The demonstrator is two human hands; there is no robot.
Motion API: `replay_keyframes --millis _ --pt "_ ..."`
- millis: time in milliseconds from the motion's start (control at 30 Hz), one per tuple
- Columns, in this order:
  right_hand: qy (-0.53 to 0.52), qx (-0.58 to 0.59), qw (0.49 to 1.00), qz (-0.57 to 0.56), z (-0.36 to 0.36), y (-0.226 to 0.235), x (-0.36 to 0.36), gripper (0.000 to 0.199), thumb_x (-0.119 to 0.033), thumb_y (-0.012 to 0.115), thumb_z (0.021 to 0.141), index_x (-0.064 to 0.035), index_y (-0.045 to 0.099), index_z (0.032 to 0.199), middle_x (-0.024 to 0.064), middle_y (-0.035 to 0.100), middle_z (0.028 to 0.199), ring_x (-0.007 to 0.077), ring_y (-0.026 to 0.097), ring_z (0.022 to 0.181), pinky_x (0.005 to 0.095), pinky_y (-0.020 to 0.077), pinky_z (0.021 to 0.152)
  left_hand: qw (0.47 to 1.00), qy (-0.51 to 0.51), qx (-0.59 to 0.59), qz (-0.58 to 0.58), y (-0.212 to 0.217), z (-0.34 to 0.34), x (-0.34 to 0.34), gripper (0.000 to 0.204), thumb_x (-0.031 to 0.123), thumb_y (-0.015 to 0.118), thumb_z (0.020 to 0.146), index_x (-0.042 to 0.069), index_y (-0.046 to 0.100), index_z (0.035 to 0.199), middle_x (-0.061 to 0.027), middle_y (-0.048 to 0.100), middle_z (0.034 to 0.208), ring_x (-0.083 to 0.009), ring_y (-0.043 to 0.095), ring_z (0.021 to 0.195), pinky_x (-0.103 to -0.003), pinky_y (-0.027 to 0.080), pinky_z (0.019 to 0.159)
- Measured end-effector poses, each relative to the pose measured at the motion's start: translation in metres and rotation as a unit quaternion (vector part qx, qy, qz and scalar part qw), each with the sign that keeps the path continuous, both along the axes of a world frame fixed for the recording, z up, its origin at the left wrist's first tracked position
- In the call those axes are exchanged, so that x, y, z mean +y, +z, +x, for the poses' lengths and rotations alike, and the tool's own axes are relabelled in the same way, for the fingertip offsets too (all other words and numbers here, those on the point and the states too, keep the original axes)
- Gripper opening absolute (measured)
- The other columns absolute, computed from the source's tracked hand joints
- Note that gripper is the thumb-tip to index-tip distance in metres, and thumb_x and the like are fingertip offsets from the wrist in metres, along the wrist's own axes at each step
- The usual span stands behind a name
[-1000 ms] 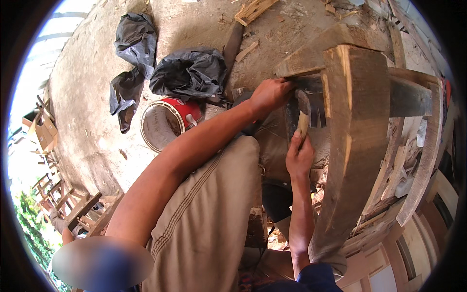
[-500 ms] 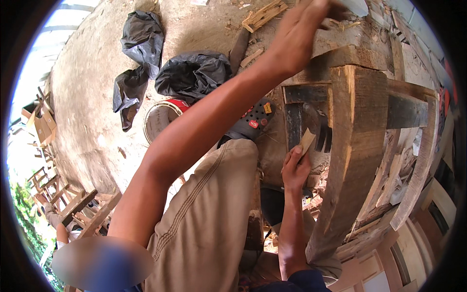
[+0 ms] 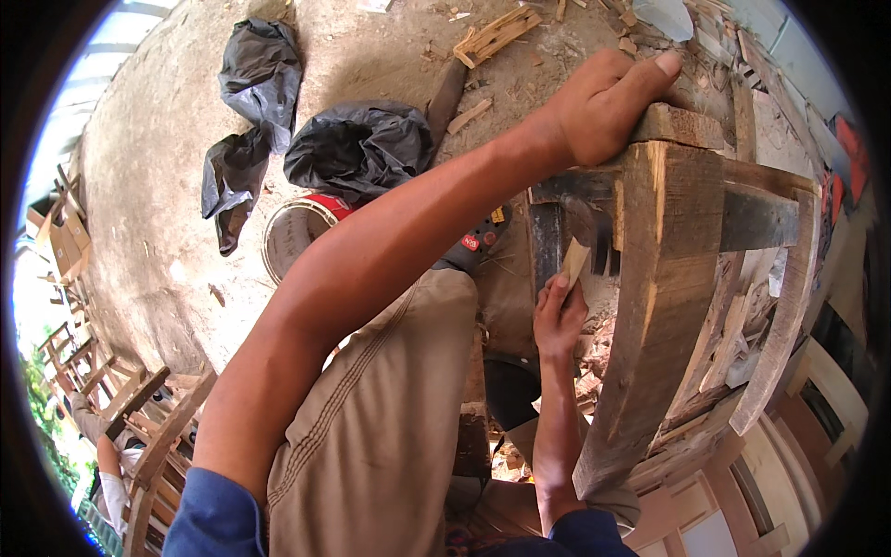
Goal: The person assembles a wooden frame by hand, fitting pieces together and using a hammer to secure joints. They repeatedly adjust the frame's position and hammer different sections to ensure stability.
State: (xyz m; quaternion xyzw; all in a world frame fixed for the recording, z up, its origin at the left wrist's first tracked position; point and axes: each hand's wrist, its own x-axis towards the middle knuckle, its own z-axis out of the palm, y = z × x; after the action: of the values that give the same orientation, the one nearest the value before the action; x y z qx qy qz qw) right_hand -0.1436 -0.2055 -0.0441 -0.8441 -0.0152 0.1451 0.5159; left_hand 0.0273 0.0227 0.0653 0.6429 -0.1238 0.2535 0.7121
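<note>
Dirt floor (image 3: 167,186), wood scraps (image 3: 498,35) about. Right hand (image 3: 560,316) pinching a pale wooden piece (image 3: 576,258), just left of the wooden frame (image 3: 664,278). Left hand (image 3: 603,107) curled at the frame's far end; can't tell if gripping. Lower down: red bucket (image 3: 329,206), black plastic bag (image 3: 360,148).

Passage: gap between trousered knee (image 3: 418,371) and wooden post (image 3: 664,269), narrowed by the right hand (image 3: 561,316). Obstacles: left forearm (image 3: 408,227), spanning from elbow toward post top; bucket (image 3: 295,237), partly behind forearm; black plastic bag (image 3: 362,148) beyond.
</note>
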Motion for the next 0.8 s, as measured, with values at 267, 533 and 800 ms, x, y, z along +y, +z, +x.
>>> replay_keyframes --millis 267,533,800 --pt "0.038 -0.040 0.993 -0.102 -0.009 -0.042 -0.014 0.043 -0.042 0.045 0.105 -0.0034 0.049 0.088 -0.0026 0.044 0.061 0.0055 0.038 0.049 0.0244 0.0295 0.045 0.998 -0.051 0.010 0.042 -0.001 0.001 0.008 0.036 0.023 0.037 0.105 -0.002 0.062 0.109 -0.0200 0.073 0.087 -0.0391 0.070 0.076 -0.040 0.056 0.075" --pt "-0.041 0.029 0.994 0.100 -0.015 0.032 0.013 0.055 -0.061 0.039 0.101 -0.0072 0.046 0.092 0.0000 0.044 0.068 0.0062 0.038 0.048 0.0241 0.0338 0.044 0.994 -0.057 0.092 0.018 0.007 -0.002 0.006 0.052 0.026 0.030 0.106 -0.006 0.071 0.100 -0.0210 0.073 0.087 -0.0376 0.069 0.084 -0.036 0.051 0.085" --pt "0.013 0.055 0.998 -0.010 0.002 0.033 0.008 0.048 -0.048 0.041 0.105 -0.0047 0.048 0.085 -0.0008 0.044 0.059 0.0068 0.041 0.049 0.0243 0.0310 0.045 0.998 -0.026 0.033 0.041 -0.004 0.002 0.004 0.052 0.025 0.031 0.105 -0.007 0.071 0.098 -0.0199 0.074 0.088 -0.0289 0.071 0.078 -0.034 0.053 0.082"
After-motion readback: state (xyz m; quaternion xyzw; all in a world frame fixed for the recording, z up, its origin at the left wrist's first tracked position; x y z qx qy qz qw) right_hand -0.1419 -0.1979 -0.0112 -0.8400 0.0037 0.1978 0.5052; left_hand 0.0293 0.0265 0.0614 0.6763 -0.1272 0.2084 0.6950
